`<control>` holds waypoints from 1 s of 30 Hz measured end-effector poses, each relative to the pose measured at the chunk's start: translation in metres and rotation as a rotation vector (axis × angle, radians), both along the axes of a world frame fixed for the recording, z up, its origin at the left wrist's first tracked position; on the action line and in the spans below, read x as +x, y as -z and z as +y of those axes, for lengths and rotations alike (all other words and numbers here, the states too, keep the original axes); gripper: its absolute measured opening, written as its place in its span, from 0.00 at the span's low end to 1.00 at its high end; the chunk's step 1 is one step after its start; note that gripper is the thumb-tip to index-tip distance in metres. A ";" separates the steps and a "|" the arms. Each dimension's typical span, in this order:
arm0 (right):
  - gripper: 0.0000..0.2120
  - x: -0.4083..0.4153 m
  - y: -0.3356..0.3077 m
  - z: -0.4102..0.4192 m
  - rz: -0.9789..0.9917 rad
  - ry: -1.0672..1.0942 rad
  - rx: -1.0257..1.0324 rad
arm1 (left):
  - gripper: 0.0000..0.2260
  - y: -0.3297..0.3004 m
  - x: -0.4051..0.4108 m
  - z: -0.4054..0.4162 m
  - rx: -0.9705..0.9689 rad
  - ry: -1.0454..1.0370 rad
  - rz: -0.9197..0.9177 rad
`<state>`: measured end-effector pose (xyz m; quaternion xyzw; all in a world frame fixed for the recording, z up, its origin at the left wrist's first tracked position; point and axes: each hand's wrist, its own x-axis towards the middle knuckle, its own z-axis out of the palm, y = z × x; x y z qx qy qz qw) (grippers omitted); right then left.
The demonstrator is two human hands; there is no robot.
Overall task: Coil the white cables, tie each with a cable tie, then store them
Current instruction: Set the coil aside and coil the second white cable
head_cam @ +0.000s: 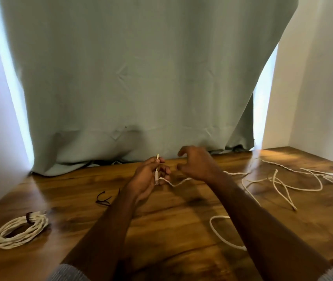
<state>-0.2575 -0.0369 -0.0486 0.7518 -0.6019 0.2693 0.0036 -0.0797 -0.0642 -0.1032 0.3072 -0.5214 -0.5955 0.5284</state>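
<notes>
White braided cable, loose (279,183): sprawled in open loops over right half of brown wooden counter (171,220), one end raised at centre. Left hand (147,179) pinches that plug end upright between thumb and fingers. Right hand (196,163) hovers just beside it, fingers half-curled, holding nothing. Coiled white cable bundle (20,230) lies at left, bound with dark tie — one done, by the look of it. Spare dark cable tie (102,197) waits near centre-left. Judged remaining: coiling this second cable, tying, storing both.
</notes>
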 end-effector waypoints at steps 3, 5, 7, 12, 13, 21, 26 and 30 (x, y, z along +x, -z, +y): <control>0.22 0.015 0.014 -0.019 -0.115 -0.123 -0.110 | 0.08 0.009 0.003 0.001 0.074 0.188 0.202; 0.21 0.028 0.030 -0.027 -0.136 -0.308 -0.110 | 0.09 0.007 0.006 0.004 0.097 0.310 0.291; 0.18 0.041 0.045 -0.029 -0.291 -0.405 -0.106 | 0.13 0.004 0.010 0.002 0.067 0.371 0.334; 0.08 0.062 0.069 -0.052 -0.448 -0.406 -0.122 | 0.21 -0.007 0.018 0.001 0.027 0.294 0.457; 0.09 0.065 0.068 -0.052 -0.409 -0.412 -0.086 | 0.22 -0.008 0.020 0.000 0.018 0.252 0.498; 0.13 0.077 0.063 -0.057 0.137 -0.383 0.115 | 0.12 -0.009 0.036 -0.013 -0.042 0.203 0.595; 0.10 0.070 0.063 -0.047 0.279 -0.397 0.154 | 0.11 -0.005 0.038 -0.015 -0.010 0.004 0.486; 0.11 0.068 0.062 -0.042 0.342 -0.426 0.131 | 0.16 -0.003 0.033 -0.015 -0.019 -0.135 0.344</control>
